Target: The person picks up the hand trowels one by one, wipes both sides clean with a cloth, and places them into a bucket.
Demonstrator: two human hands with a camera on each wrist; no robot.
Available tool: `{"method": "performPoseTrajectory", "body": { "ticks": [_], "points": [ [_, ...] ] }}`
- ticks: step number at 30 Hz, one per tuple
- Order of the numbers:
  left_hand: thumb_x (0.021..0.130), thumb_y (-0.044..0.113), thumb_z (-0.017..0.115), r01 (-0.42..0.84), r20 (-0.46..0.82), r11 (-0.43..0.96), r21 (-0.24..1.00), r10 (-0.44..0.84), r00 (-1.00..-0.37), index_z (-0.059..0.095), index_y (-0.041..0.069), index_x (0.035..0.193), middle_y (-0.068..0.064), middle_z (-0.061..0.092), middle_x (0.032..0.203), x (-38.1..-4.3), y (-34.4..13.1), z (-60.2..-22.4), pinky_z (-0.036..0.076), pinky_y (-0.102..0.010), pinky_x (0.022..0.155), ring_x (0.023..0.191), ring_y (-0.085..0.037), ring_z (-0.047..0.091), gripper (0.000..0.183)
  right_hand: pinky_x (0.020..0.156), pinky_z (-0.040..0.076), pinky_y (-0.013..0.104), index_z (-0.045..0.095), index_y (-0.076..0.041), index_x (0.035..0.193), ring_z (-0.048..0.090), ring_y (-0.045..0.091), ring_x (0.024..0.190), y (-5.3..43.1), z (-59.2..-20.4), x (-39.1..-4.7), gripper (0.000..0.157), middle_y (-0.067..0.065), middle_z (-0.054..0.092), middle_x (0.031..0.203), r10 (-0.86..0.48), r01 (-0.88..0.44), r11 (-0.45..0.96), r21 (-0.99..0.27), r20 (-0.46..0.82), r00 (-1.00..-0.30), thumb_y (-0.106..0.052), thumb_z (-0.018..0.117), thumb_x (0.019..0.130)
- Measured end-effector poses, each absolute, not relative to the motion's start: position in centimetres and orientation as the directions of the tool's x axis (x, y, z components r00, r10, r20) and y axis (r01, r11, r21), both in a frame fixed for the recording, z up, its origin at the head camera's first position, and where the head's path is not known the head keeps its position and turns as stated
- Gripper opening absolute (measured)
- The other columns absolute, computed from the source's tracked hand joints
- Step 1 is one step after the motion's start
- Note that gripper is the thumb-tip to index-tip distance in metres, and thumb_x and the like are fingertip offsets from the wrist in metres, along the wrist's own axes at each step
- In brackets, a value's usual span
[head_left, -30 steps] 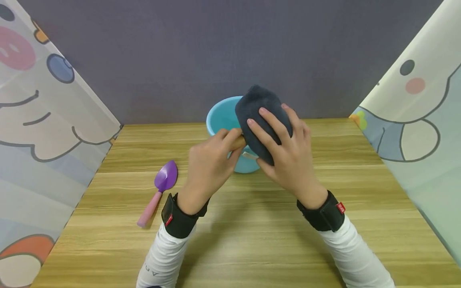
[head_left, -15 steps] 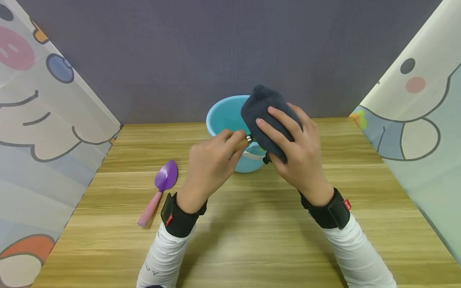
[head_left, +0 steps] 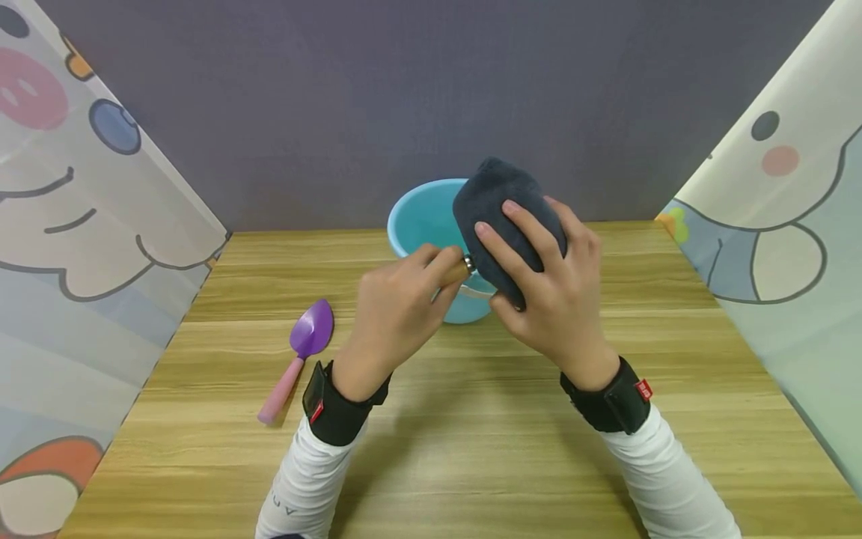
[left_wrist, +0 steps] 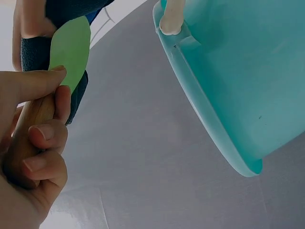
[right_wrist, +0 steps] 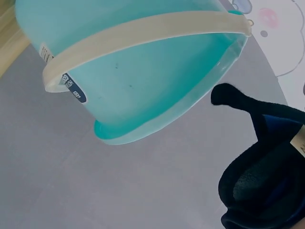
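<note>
Cloth shifted away from the left hand, baring the trowel's ferrule.
Compared with 1 s ago, the right hand [head_left: 555, 292] and the dark blue-grey plush cloth [head_left: 494, 193] it grips, fingers spread over the top, lie farther right of the left hand [head_left: 400, 303], so the metal ferrule [head_left: 468, 263] now shows beyond its fingers. The left hand has barely moved; it is curled round the wooden handle [left_wrist: 31, 121] of the trowel, whose green blade [left_wrist: 70, 47] points towards the right hand, with cloth behind it (contact along the blade is partly hidden). The shift suggests the cloth is being worked along the blade, with that work unfinished. Beyond and below the 2 hands stands the light-blue bucket [head_left: 461, 308]; left of the left hand lies a purple trowel [head_left: 311, 329].
</note>
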State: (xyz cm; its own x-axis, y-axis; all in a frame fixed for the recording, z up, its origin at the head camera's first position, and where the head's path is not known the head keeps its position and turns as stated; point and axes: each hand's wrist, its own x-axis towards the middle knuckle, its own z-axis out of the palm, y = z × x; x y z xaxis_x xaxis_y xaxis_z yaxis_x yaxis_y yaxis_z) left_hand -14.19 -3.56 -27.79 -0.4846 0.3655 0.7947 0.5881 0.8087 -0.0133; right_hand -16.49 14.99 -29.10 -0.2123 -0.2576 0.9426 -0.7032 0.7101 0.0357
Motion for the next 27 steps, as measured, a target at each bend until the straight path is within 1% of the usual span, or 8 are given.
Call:
{"method": "performPoseTrajectory", "body": {
  "ticks": [3,8,12,15,17,19,21,27],
  "points": [
    [0.091,0.016,0.061,0.59,0.798,0.807,-0.015,0.365,-0.479,0.063,0.014,0.086,0.0,0.061,0.063,-14.18,-3.54,-27.77,0.035,-0.028,0.032,0.041,-0.01,0.041,0.006,0.092,0.037,0.065,0.066,-0.021,0.123,0.044,0.045,0.127,14.95,-29.17,-16.52,0.055,0.014,0.061,0.129,-0.252,-0.71,0.703,0.028,0.944,-0.211,-0.019,0.052,0.07],
    [0.091,0.017,0.062,0.6,0.806,0.8,-0.029,0.374,-0.459,0.063,0.015,0.085,0.001,0.065,0.067,-14.15,-3.4,-27.72,0.037,-0.027,0.032,0.042,-0.01,0.046,0.006,0.096,0.037,0.065,0.066,-0.022,0.123,0.042,0.046,0.13,14.99,-29.25,-16.5,0.042,0.015,0.06,0.13,-0.248,-0.711,0.703,0.02,0.944,-0.219,-0.026,0.06,0.082],
    [0.092,0.018,0.061,0.605,0.806,0.795,-0.041,0.385,-0.45,0.064,0.015,0.085,0.001,0.07,0.071,-14.13,-3.3,-27.68,0.039,-0.027,0.032,0.044,-0.009,0.05,0.009,0.094,0.037,0.065,0.067,-0.023,0.123,0.043,0.045,0.128,15.06,-29.23,-16.46,0.037,0.015,0.059,0.13,-0.242,-0.7,0.714,0.012,0.942,-0.231,-0.03,0.062,0.087],
    [0.093,0.018,0.061,0.607,0.806,0.793,-0.046,0.389,-0.447,0.065,0.015,0.085,0.001,0.072,0.073,-14.09,-3.27,-27.66,0.04,-0.027,0.032,0.045,-0.01,0.053,0.01,0.096,0.036,0.066,0.067,-0.023,0.123,0.04,0.046,0.131,15.08,-29.12,-16.42,0.035,0.017,0.058,0.131,-0.224,-0.705,0.709,-0.015,0.943,-0.246,-0.037,0.055,0.093],
    [0.093,0.019,0.061,0.607,0.806,0.793,-0.046,0.389,-0.447,0.065,0.015,0.085,0.001,0.072,0.073,-14.05,-3.29,-27.66,0.04,-0.027,0.033,0.045,-0.01,0.054,0.01,0.098,0.034,0.068,0.067,-0.022,0.123,0.036,0.046,0.134,15.08,-29.04,-16.38,0.039,0.018,0.057,0.134,-0.211,-0.715,0.698,-0.042,0.942,-0.261,-0.044,0.048,0.097],
    [0.092,0.019,0.061,0.608,0.804,0.793,-0.045,0.39,-0.449,0.066,0.015,0.086,0.0,0.072,0.074,-14.03,-3.33,-27.68,0.04,-0.027,0.033,0.045,-0.01,0.055,0.009,0.099,0.034,0.068,0.068,-0.022,0.122,0.034,0.046,0.136,15.08,-28.96,-16.34,0.043,0.019,0.056,0.135,-0.203,-0.725,0.686,-0.063,0.94,-0.274,-0.048,0.043,0.099],
    [0.092,0.019,0.062,0.607,0.803,0.793,-0.045,0.39,-0.451,0.067,0.015,0.086,0.0,0.072,0.073,-14.01,-3.37,-27.68,0.04,-0.027,0.033,0.045,-0.01,0.055,0.009,0.1,0.034,0.068,0.068,-0.021,0.122,0.035,0.046,0.135,15.1,-28.92,-16.32,0.042,0.019,0.055,0.136,-0.2,-0.732,0.678,-0.074,0.939,-0.281,-0.046,0.042,0.099],
    [0.092,0.018,0.061,0.609,0.807,0.791,-0.056,0.395,-0.439,0.067,0.015,0.085,0.001,0.072,0.072,-13.94,-3.34,-27.56,0.039,-0.027,0.032,0.044,-0.01,0.053,0.009,0.098,0.036,0.065,0.071,-0.019,0.118,0.045,0.047,0.121,15.33,-28.81,-16.39,0.033,0.021,0.058,0.131,-0.186,-0.737,0.671,-0.075,0.946,-0.266,-0.036,0.054,0.095]
  ]
}}
